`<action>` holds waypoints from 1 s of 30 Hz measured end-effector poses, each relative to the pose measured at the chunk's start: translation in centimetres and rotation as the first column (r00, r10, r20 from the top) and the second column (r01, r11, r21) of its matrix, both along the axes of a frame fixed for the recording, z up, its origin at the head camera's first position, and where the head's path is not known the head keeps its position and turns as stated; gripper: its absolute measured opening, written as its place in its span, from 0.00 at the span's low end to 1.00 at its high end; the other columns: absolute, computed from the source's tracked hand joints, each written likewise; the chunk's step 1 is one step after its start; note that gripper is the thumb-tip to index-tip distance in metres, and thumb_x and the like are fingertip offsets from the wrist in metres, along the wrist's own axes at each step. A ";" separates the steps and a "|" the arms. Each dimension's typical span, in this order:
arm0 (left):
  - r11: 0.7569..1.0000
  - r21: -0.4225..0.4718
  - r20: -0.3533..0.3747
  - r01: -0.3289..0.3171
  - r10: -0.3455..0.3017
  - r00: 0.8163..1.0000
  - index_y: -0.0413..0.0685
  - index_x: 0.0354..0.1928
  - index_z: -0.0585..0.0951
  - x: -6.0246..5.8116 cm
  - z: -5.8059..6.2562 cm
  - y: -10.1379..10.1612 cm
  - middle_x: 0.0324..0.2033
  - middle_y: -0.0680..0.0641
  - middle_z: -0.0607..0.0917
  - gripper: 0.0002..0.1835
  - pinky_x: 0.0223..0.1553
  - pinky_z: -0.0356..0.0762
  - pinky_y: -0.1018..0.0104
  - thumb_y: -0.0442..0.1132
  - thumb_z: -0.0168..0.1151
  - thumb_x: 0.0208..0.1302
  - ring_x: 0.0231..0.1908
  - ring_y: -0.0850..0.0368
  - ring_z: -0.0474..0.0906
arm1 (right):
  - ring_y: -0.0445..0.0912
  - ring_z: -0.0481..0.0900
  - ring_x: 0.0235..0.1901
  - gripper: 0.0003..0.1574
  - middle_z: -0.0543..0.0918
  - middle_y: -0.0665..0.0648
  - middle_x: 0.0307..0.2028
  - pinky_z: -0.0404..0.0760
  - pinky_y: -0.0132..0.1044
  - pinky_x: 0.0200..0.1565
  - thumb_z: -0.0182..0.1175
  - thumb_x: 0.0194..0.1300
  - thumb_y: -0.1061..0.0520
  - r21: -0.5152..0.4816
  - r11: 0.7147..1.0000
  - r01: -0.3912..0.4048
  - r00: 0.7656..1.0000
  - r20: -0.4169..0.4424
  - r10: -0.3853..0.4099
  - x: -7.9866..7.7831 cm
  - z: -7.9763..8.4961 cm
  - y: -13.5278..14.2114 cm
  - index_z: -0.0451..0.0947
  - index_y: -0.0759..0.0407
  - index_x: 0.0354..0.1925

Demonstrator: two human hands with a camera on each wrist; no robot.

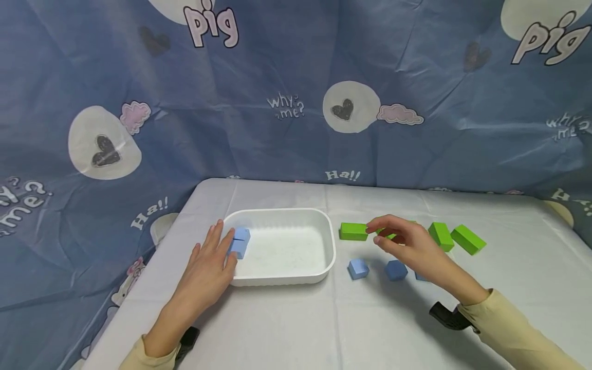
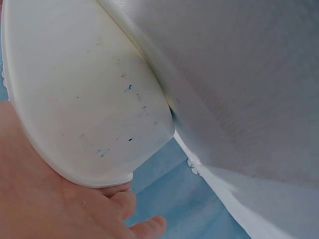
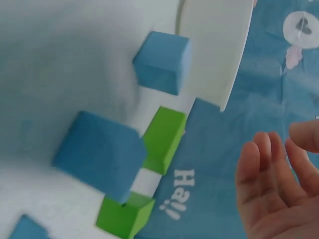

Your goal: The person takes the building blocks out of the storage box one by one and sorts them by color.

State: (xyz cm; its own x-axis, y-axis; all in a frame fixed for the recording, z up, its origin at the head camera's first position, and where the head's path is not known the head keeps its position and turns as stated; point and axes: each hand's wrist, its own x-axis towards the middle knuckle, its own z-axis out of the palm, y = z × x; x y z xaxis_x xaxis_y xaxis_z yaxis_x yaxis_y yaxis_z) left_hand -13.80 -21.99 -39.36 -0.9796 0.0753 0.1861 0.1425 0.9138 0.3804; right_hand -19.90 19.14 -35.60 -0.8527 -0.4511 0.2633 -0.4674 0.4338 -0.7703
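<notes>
My left hand [image 1: 208, 270] lies with extended fingers over the left end of a white tray [image 1: 282, 280]. Two light blue blocks [image 1: 238, 248] sit inside that end, partly covered by the fingers. In the left wrist view, this hand [image 2: 65, 209] rests against the tray's outer wall [image 2: 89, 114]. Above the table, my right hand [image 1: 416, 252] holds nothing; its fingers are loosely bent, with thumb and forefinger apart. Just left of its fingertips is a green block [image 1: 353, 232], and another lies partly hidden behind them. Nearer the front are blue cubes [image 1: 358, 269], one partly covered by the wrist.
Two more green blocks [image 1: 468, 239] lie right of the right hand, toward the back. A white cloth covers the table [image 1: 296, 329]. Behind it hangs a blue printed curtain [image 1: 296, 149]. Dark wrist cameras [image 1: 448, 315] sit under the sleeves.
</notes>
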 end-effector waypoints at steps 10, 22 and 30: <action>1.000 0.000 -0.003 -0.002 0.002 1.000 0.37 0.73 0.62 0.0 0.1 0.1 0.76 0.36 0.49 0.29 0.66 0.43 0.32 0.42 0.44 0.75 0.75 0.40 0.41 | 0.43 0.80 0.46 0.16 0.82 0.44 0.49 0.80 0.38 0.44 0.63 0.68 0.58 0.027 0.992 -0.122 0.992 0.039 0.120 -1.4 1.1 -3.0 0.79 0.44 0.53; 1.000 0.003 -0.001 -0.003 0.003 1.000 0.37 0.73 0.63 0.0 0.2 0.1 0.76 0.36 0.48 0.28 0.66 0.43 0.32 0.43 0.44 0.75 0.75 0.40 0.41 | 0.44 0.80 0.47 0.15 0.82 0.47 0.48 0.81 0.42 0.45 0.61 0.69 0.59 -0.010 0.944 -0.329 0.942 0.061 0.329 -4.6 2.1 -7.2 0.80 0.47 0.53; 1.000 0.005 0.000 -0.005 0.005 1.000 0.38 0.73 0.63 0.1 0.1 0.1 0.75 0.36 0.49 0.28 0.66 0.43 0.32 0.42 0.44 0.75 0.75 0.40 0.41 | 0.44 0.81 0.46 0.16 0.84 0.49 0.47 0.81 0.42 0.45 0.61 0.68 0.64 0.045 0.908 -0.417 0.909 0.051 0.414 -6.3 3.0 -10.4 0.80 0.53 0.53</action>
State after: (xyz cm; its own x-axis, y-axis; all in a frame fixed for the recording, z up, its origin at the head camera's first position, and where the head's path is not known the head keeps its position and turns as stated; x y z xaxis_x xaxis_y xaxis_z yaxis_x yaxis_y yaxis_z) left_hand -13.75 -21.89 -39.25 -0.9800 0.0693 0.1866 0.1379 0.9126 0.3849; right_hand -26.23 8.76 -32.65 -0.5941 -0.7793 0.1992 -0.5842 0.2479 -0.7728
